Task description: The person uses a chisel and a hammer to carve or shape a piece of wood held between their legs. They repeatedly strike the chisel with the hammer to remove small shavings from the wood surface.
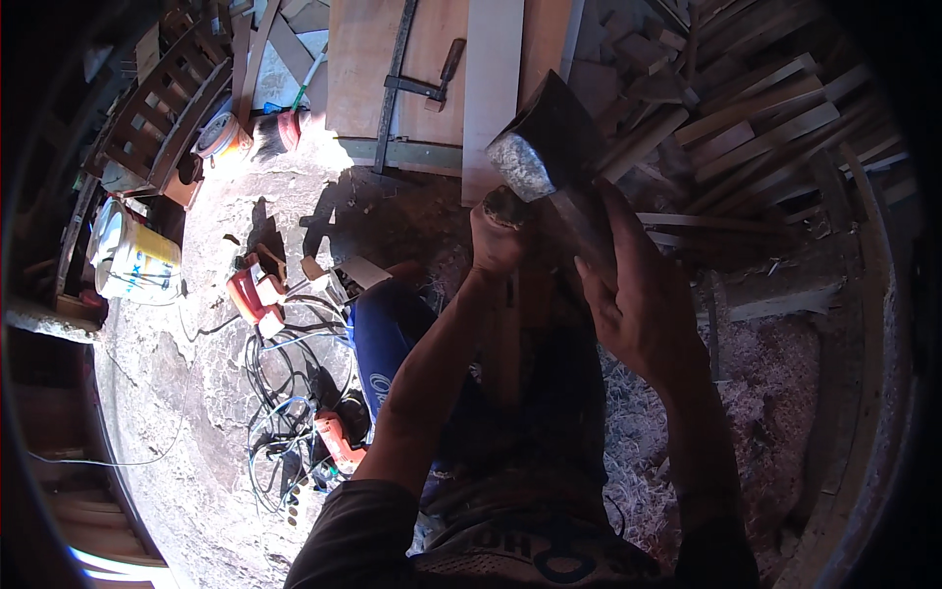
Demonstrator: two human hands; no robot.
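My right hand [638, 319] grips the handle of a heavy hammer [549, 137]. Its bulky dark head has a worn, shiny face and is raised beside and above my left fist. Closed tightly, my left hand [496, 245] holds upright what looks like a chisel [504, 208]. Only its round, battered handle end shows above the fist; the blade is hidden. Below that hand, a strip of wood [502, 348] lies in shadow between my legs.
A bar clamp [432, 86] rests on upright boards ahead. Stacked wood offcuts [765, 123] lie at the far right. To my left are tangled cables [265, 383], an orange power tool [339, 442], a white bucket [142, 257] and a brush [270, 137]. Wood shavings [657, 442] cover the ground at right.
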